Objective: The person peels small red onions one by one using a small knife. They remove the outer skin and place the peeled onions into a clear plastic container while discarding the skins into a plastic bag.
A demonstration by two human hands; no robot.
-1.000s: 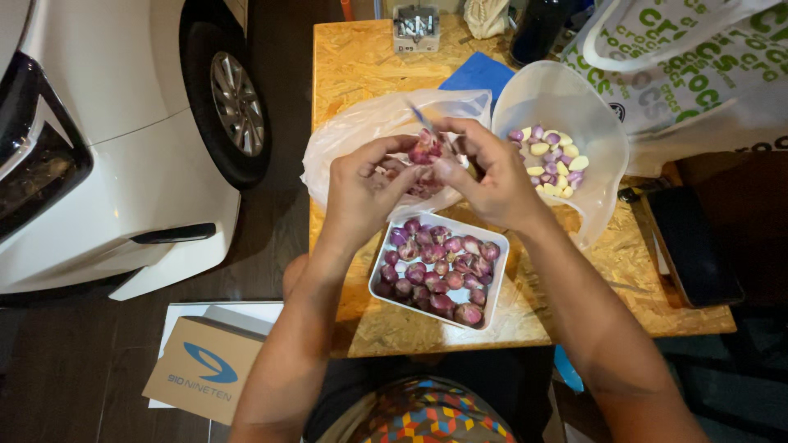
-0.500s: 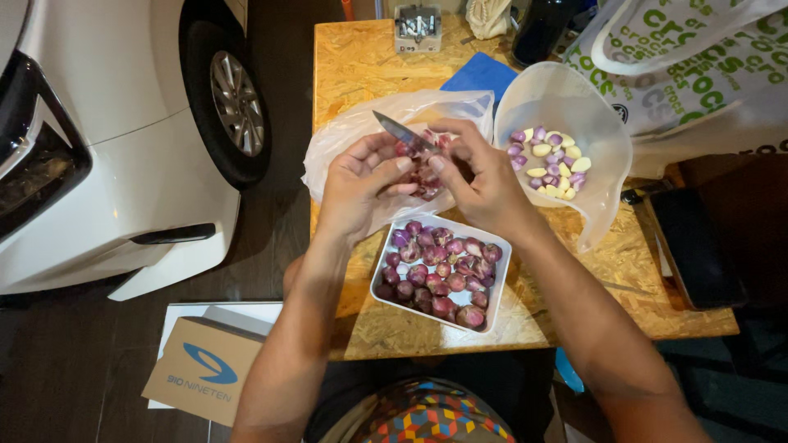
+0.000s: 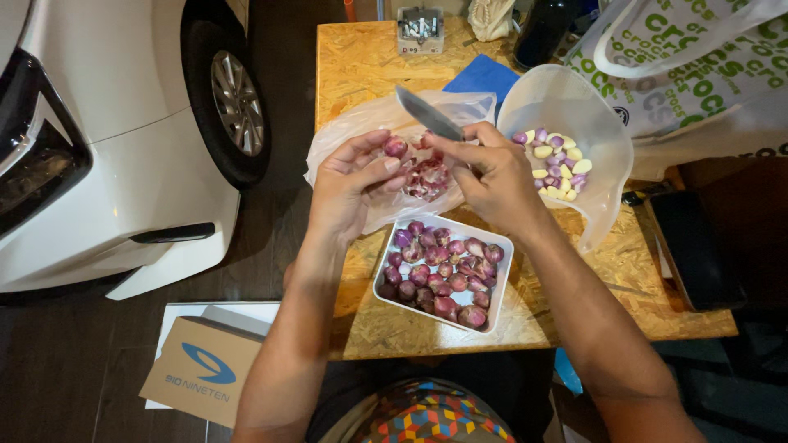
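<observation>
A: Where's the shallot (image 3: 395, 147)?
B: Just above the white tray (image 3: 502, 254), pinched in the left hand (image 3: 351, 193) fingers. Right hand (image 3: 495, 174) fingers are closed around a knife (image 3: 427, 114).

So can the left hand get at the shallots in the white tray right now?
Probably not straight away: the left hand holds a shallot, though the white tray lies open just below it.

Bright overhead light, sharp focus, dim edges

arms – bare, no sleeves | lap – garment with multicoloured geometric print | hands – bare
</observation>
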